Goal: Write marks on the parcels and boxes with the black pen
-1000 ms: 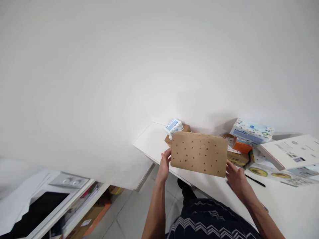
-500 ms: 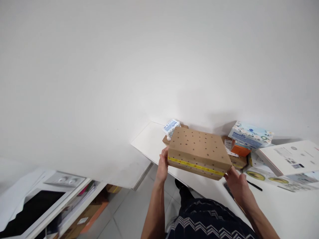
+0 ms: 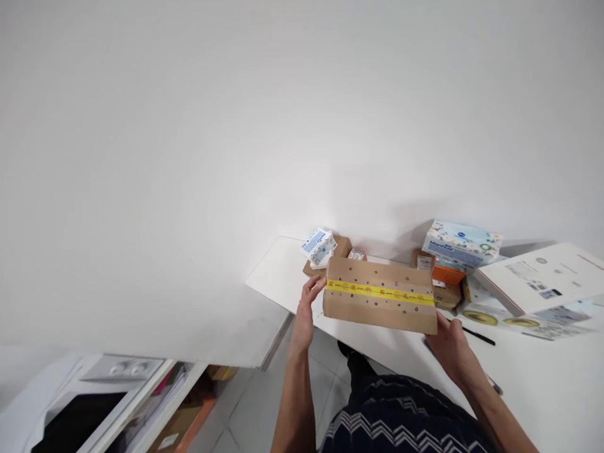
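Observation:
A brown cardboard box (image 3: 377, 311) with small dark printed marks is held up above the white table (image 3: 396, 352). A strip of yellow printed tape (image 3: 377, 290) runs along the side that faces me. My left hand (image 3: 306, 314) grips the box's left end, fingers at its edge. At the lower right corner my right hand (image 3: 448, 343) holds the other end, some of its fingers hidden by the box. Behind the box's left end lies a white and blue tissue pack (image 3: 319, 246) on brown cardboard.
To the right stand a floral tissue box (image 3: 462, 244), an orange box (image 3: 448, 273) and a large white box (image 3: 542, 280) on avocado-printed packaging (image 3: 481, 314). A black pen (image 3: 479, 336) lies near my right hand. At lower left is an open shelf (image 3: 155, 409).
The cardboard box has been tilted, so its taped side now faces up towards me and its top has turned away. Both hands keep hold of its ends.

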The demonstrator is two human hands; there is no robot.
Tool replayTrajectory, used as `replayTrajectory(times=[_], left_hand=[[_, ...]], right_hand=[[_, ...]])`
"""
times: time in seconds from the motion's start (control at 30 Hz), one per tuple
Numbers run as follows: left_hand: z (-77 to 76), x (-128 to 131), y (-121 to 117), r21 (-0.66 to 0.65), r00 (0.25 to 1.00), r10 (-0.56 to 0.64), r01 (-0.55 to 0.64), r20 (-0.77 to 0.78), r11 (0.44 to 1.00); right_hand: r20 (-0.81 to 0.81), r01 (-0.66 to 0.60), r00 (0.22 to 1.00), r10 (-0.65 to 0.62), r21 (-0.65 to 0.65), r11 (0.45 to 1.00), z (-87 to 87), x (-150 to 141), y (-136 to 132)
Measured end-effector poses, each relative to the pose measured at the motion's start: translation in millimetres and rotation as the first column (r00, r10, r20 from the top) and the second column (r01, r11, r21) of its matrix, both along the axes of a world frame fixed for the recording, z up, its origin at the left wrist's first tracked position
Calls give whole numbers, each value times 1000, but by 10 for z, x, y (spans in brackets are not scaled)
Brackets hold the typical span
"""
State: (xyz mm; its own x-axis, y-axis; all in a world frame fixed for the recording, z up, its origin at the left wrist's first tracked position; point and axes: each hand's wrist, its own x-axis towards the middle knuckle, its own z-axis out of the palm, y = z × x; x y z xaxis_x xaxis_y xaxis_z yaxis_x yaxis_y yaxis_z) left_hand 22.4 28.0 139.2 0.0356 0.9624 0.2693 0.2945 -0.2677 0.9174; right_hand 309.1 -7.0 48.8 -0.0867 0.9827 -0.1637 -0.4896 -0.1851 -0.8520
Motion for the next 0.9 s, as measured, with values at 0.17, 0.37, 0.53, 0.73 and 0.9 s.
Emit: replayTrajectory(times=[0.17,0.37,0.53,0.73,0.9], left_hand=[[142,149,-20,23,986,-137,140,-99,990],[292,289,-71,-50,929,-223,218,-294,975],[279,286,-92,-196,913,-276,224,-299,955],[233,274,-105,-314,871,-308,191,-383,930],[208,308,-125,-286,879,-285,181,-382,941]], right_hand=[[-107,26,993,-41,-136,990,-93,93,78],[-206,-95,978,30,-315,944,-370,35,114],[-257,-140,965,48,-354,925,-395,-5,89],[-275,-215,955,112,-379,900,-400,-23,110],[-317,-252,940,123,-409,877,-471,-38,129]])
